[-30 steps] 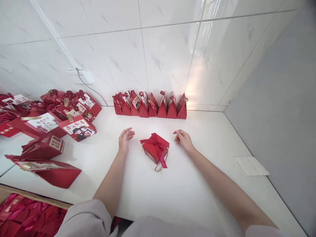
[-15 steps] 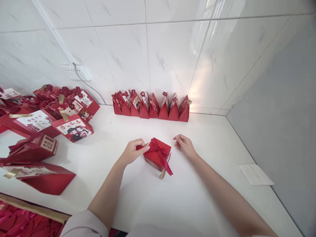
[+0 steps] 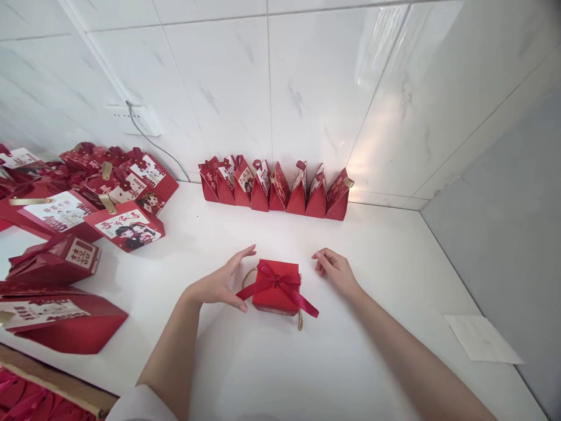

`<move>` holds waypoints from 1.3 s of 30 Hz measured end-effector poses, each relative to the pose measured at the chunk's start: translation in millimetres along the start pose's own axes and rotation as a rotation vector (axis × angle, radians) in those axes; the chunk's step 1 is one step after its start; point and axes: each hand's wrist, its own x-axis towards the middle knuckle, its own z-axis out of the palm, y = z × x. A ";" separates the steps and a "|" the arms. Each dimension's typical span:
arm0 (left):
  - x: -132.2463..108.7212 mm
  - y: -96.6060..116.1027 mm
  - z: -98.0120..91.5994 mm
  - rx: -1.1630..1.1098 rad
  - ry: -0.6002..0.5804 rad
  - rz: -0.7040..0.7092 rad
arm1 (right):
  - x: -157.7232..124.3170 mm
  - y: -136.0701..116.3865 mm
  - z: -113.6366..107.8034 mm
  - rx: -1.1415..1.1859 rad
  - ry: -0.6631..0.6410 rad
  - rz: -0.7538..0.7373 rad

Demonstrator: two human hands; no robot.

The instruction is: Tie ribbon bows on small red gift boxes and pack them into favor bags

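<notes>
White tabletop (image 3: 263, 374) — left hand (image 3: 220, 283) gapes, right hand (image 3: 337, 271) curls.

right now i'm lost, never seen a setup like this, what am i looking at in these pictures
There is no machine: these are a person's bare hands, and one camera worn on that person's head looks forward and down. On the smooth white tabletop sits a small red box with a crimson ribbon bow and beige cord. The left hand is spread beside it; whether its thumb touches the ribbon is unclear. The right hand is loosely curled, apart from the box. Neither grips the box. Behind stands a row of pointed red gift boxes; more red boxes lie to the left.
</notes>
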 end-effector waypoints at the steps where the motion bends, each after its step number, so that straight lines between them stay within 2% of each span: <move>1: 2.2 -1.6 4.3 0.021 -0.035 0.000 | -0.4 -0.1 0.0 -0.006 -0.001 0.002; 3: 7.7 -2.3 14.3 0.029 -0.112 0.010 | -1.2 -0.5 0.3 -0.020 -0.002 0.005; 5: 14.2 -0.3 24.4 -0.027 -0.096 0.021 | -1.8 -1.1 0.9 -0.036 0.000 0.004; 10: 26.5 5.6 40.8 -0.224 0.044 0.027 | -2.1 -1.1 2.4 -0.081 0.003 -0.006; 12: 28.1 6.8 43.7 -0.197 0.136 0.080 | -1.9 -0.2 2.5 -0.097 0.000 -0.010; 14: 28.1 8.3 45.0 -0.132 0.280 0.131 | -1.8 0.8 2.3 -0.108 -0.001 -0.014; 17: 26.3 11.1 44.6 -0.064 0.412 0.129 | -1.5 2.3 2.0 -0.116 -0.002 -0.019; 24: 23.3 10.6 41.0 0.076 0.421 0.047 | 0.4 5.4 2.7 -0.118 0.003 -0.027; 31: 32.6 -9.3 43.5 0.321 0.537 0.122 | 0.3 4.2 1.4 -0.137 -0.009 -0.029; 35: 33.1 -17.5 43.4 0.267 0.501 0.072 | -0.3 3.6 1.2 -0.146 -0.014 -0.028; 39: 39.0 -23.1 51.4 0.059 0.481 0.072 | -1.1 3.0 1.7 -0.152 -0.014 -0.027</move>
